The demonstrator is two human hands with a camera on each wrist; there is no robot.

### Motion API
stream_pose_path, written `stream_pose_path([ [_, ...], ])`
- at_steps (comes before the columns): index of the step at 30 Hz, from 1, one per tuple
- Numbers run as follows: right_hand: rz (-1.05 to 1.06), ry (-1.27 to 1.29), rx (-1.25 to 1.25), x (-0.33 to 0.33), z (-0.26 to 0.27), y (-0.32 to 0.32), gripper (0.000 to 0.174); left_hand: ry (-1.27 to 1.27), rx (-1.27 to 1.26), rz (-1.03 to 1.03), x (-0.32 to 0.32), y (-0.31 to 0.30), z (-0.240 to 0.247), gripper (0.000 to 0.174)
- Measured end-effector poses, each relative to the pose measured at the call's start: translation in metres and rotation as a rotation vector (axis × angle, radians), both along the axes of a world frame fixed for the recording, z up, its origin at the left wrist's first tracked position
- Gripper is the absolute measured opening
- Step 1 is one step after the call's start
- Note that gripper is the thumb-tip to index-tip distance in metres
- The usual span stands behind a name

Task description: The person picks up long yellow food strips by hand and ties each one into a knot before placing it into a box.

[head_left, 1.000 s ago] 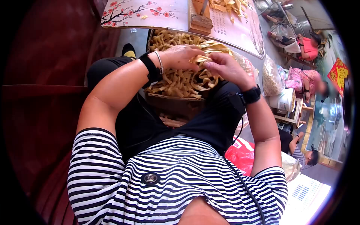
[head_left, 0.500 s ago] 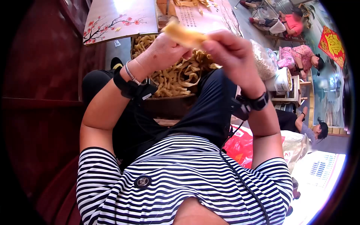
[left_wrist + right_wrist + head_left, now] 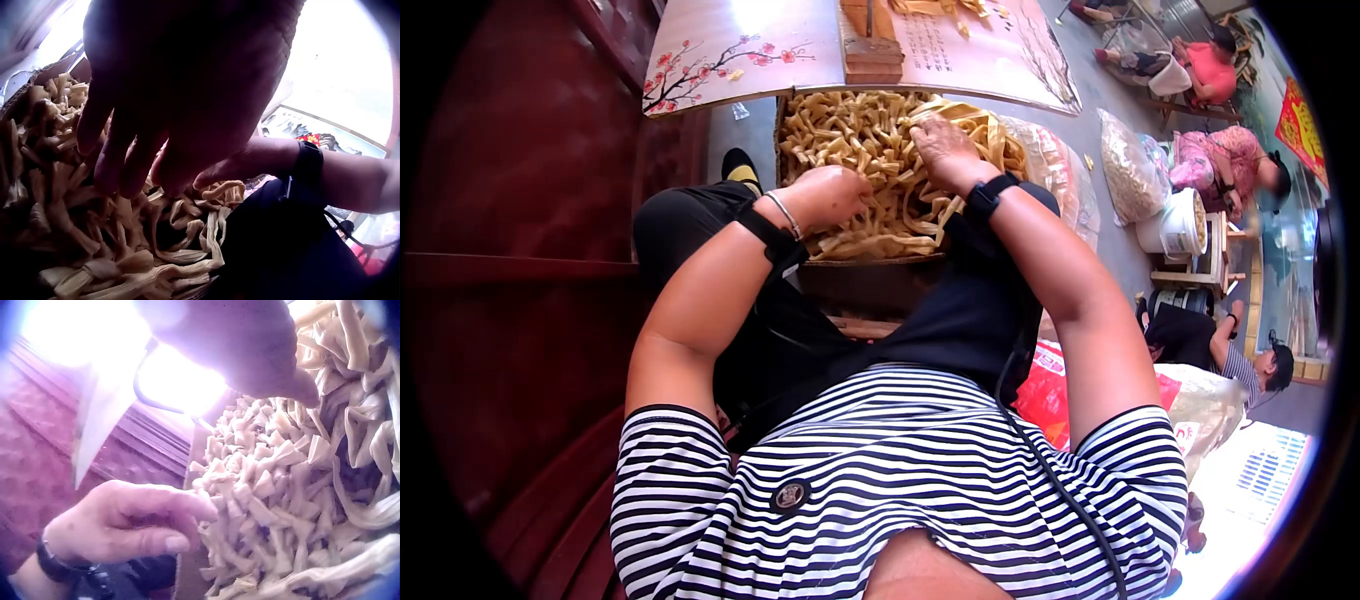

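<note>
A cardboard box (image 3: 780, 150) between the knees holds a heap of yellowish folded and knotted strips (image 3: 850, 130). My left hand (image 3: 830, 196) hangs low over the box's left part, holding nothing. In the left wrist view, the fingers of my left hand (image 3: 181, 87) point down, loosely bent, above the strips (image 3: 69, 212). My right hand (image 3: 945, 150) reaches over the longer strips at the box's right side. The right wrist view shows my right hand (image 3: 237, 350) with fingertips at the strips (image 3: 269, 487); whether they pinch one is hidden.
A board (image 3: 750, 50) with painted blossoms and a wooden block (image 3: 873, 62) on it lies beyond the box. On the right are a filled plastic bag (image 3: 1133, 170), a white bucket (image 3: 1180, 225), a red bag (image 3: 1045, 395) and several seated people.
Both hands were raised together with a yellow strip between them. They have since parted and come down to the box; that strip is no longer between them.
</note>
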State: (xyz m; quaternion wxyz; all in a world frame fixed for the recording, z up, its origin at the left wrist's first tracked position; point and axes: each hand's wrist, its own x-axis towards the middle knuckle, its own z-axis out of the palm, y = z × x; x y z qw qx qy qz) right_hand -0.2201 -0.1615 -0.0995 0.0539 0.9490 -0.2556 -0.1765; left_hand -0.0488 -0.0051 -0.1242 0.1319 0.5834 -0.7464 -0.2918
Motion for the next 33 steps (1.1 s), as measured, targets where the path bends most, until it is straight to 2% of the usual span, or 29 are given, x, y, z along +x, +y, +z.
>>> stream_pose_path([
  [1,-0.001,0.015,-0.129,0.006,-0.01,-0.001,0.048,0.007,0.006,0.004,0.0,-0.001,-0.002,0.028],
  [3,-0.043,0.212,-0.151,0.011,-0.025,-0.009,0.05,-0.03,0.02,0.036,0.0,-0.003,-0.008,0.028],
  [5,-0.06,0.264,-0.171,0.016,-0.047,-0.024,0.05,-0.047,0.007,0.072,0.0,-0.002,-0.012,0.028],
  [7,-0.069,0.235,-0.151,0.018,-0.072,-0.042,0.05,-0.062,0.045,0.059,-0.001,-0.005,-0.023,0.027],
  [9,-0.054,0.21,-0.219,0.02,-0.082,-0.052,0.05,-0.049,0.021,0.043,-0.002,-0.004,-0.025,0.027],
  [11,-0.128,0.173,-0.224,0.025,-0.083,-0.059,0.05,-0.047,0.012,0.023,-0.003,-0.005,-0.025,0.026],
  [13,-0.161,0.154,-0.185,0.024,-0.082,-0.062,0.049,-0.095,0.0,0.013,-0.008,-0.009,-0.025,0.022],
  [15,-0.247,0.19,-0.028,0.029,-0.075,-0.069,0.064,-0.088,-0.097,0.004,-0.009,-0.017,-0.028,0.021],
  [18,-0.204,0.225,0.0,0.032,-0.079,-0.074,0.059,-0.042,-0.102,0.073,-0.014,-0.023,-0.007,0.022],
  [21,-0.159,0.35,-0.02,0.031,-0.071,-0.069,0.054,-0.046,-0.111,0.146,-0.013,-0.027,-0.017,0.026],
  [22,-0.142,0.314,0.006,0.029,-0.062,-0.064,0.056,-0.083,0.0,0.159,-0.011,-0.028,-0.01,0.029],
  [25,-0.047,0.284,0.095,0.024,-0.012,-0.038,0.043,-0.096,0.016,0.218,-0.009,-0.03,-0.02,0.03],
  [29,0.001,0.307,0.116,0.007,0.016,-0.041,0.028,-0.101,0.012,0.288,-0.011,-0.034,-0.027,0.031],
  [30,0.115,0.158,0.097,-0.006,0.024,-0.043,0.024,-0.116,0.02,0.269,-0.009,-0.034,-0.028,0.031],
  [33,0.118,0.039,0.128,-0.015,0.068,-0.03,0.017,-0.141,-0.005,0.232,-0.007,-0.034,-0.034,0.031],
])
